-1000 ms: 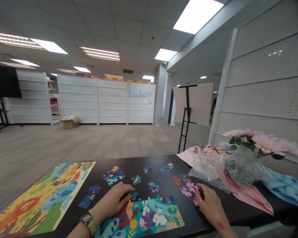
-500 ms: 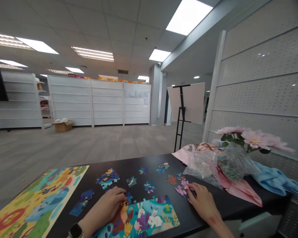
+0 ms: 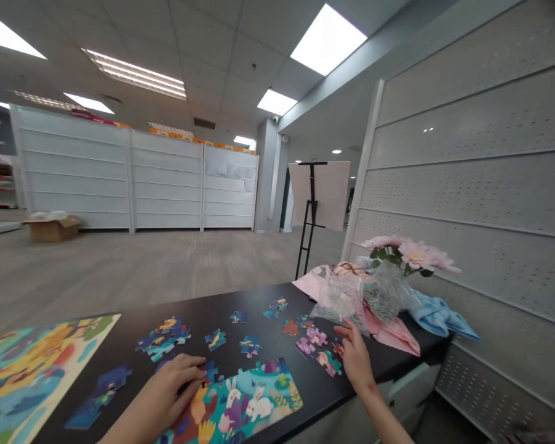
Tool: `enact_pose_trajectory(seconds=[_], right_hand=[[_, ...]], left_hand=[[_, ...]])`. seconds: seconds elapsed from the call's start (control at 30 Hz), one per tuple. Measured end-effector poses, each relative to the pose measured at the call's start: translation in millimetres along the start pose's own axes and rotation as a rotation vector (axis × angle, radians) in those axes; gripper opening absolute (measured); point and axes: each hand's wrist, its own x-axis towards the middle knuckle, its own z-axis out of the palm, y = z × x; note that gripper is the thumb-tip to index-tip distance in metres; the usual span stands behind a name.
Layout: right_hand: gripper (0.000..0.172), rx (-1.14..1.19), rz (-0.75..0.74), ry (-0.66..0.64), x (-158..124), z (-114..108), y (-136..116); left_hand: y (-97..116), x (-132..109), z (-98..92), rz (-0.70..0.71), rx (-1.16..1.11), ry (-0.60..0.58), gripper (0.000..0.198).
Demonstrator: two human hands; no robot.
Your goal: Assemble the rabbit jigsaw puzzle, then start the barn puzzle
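Observation:
My left hand (image 3: pixel 178 382) rests at the upper left edge of a partly joined puzzle (image 3: pixel 254 407) with white rabbits on a teal ground. Its fingers lie stretched over the edge, beside a small blue piece (image 3: pixel 211 370). On the right, my right hand (image 3: pixel 355 357) has its fingers apart, close to a red piece (image 3: pixel 339 349) and the clear plastic bag. Left of it lie a red-and-green piece (image 3: pixel 329 363), joined purple flower pieces (image 3: pixel 311 341) and a brown piece (image 3: pixel 290 328). I see nothing held in either hand.
A yellow illustrated sheet (image 3: pixel 41 376) lies at left, near a blue joined strip (image 3: pixel 99 398). Several loose pieces (image 3: pixel 164 338) are scattered across the black table (image 3: pixel 203 317). Clear plastic bags (image 3: pixel 340 296), pink flowers (image 3: pixel 416 254) and blue cloth (image 3: pixel 439 313) crowd the right end.
The view has turned right. My right hand has moved from the purple flower pieces toward the bag side, uncovering the red-and-green piece. My left hand stays at the puzzle's edge.

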Motion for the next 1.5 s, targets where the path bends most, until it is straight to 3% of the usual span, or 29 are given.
enact_pose_trajectory(seconds=[0.17,0.57,0.8,1.17,1.33,1.5], right_hand=[[0.051,0.175,0.084,0.072,2.4,-3.5,0.6],[0.044,0.483,0.179,0.144,11.1,-5.7,21.6],[0.039,0.54,0.192,0.154,10.5,-5.7,18.9],[0.037,0.489,0.174,0.12,11.7,-5.1,21.2],[0.034,0.354,0.094,0.025,8.5,-10.2,7.0],[0.025,0.195,-0.118,-0.313,-17.3,-15.9,-13.0]], left_hand=[[-15.5,-3.4,10.6,0.025,0.051,-0.001,0.024],[-18.9,5.1,17.7,-0.052,-0.053,-0.005,0.03],[-37.7,1.2,29.6,-0.036,0.051,0.038,0.03],[-23.5,0.8,16.5,-0.116,0.055,-0.062,0.026],[-18.5,2.2,11.1,-0.135,0.052,-0.055,0.024],[9.5,3.9,-10.4,-0.163,-0.007,-0.094,0.021]])
